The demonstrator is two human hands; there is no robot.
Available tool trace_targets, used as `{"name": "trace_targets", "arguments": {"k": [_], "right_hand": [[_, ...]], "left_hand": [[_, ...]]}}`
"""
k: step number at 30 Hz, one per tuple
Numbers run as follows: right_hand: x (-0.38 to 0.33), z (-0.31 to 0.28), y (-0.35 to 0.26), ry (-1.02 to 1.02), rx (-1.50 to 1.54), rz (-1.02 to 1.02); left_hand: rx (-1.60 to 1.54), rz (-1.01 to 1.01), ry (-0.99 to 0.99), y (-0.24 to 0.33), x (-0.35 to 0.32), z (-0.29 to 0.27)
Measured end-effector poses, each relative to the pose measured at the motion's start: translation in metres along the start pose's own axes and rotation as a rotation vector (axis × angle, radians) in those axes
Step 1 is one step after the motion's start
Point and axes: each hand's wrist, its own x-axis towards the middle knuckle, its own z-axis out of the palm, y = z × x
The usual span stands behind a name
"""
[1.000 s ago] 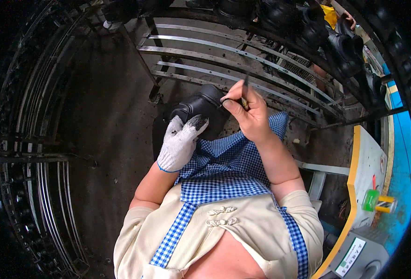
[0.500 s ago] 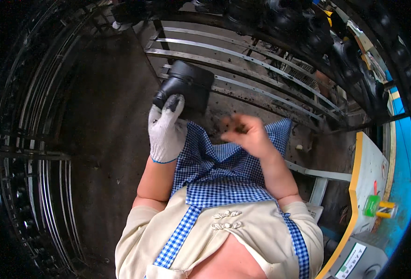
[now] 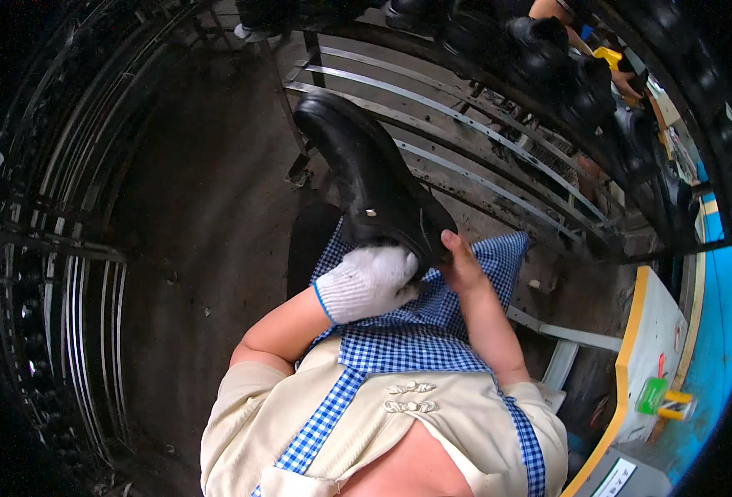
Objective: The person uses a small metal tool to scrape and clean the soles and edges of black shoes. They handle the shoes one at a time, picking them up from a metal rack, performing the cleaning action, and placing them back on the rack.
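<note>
Raised black shoe (image 3: 374, 186) now hides both palms.

Metal slatted rack (image 3: 482, 132) across upper centre to right, black shoes (image 3: 581, 74) lined on it at upper right. Dark dirty floor (image 3: 183, 248) at left, small debris.

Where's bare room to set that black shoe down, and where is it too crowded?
Bare floor lies left of the black shoe, between the curved wire racks and the slatted metal rack. The left hand and right hand hold the shoe. Top right, the row of dark shoes is crowded.
</note>
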Motion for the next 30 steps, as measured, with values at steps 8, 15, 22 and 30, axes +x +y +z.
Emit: {"name": "trace_targets", "arguments": {"k": [8, 15, 22, 30], "right_hand": [[0.009, -0.005, 0.012, -0.354, 0.548, 0.069], [-0.001, 0.014, 0.015, -0.251, -0.037, 0.042], [0.008, -0.016, -0.012, 0.313, -0.591, -0.140], [-0.017, 0.079, -0.142, -0.319, -1.136, -0.959]], "left_hand": [[-0.646, 0.101, 1.011, -0.040, -0.023, -0.010], [-1.184, 0.004, 1.078, -0.047, 0.003, -0.017], [-0.961, 0.150, 0.894, -0.056, 0.000, -0.021], [-0.978, 0.160, 0.427, -0.047, 0.012, -0.026]]}}
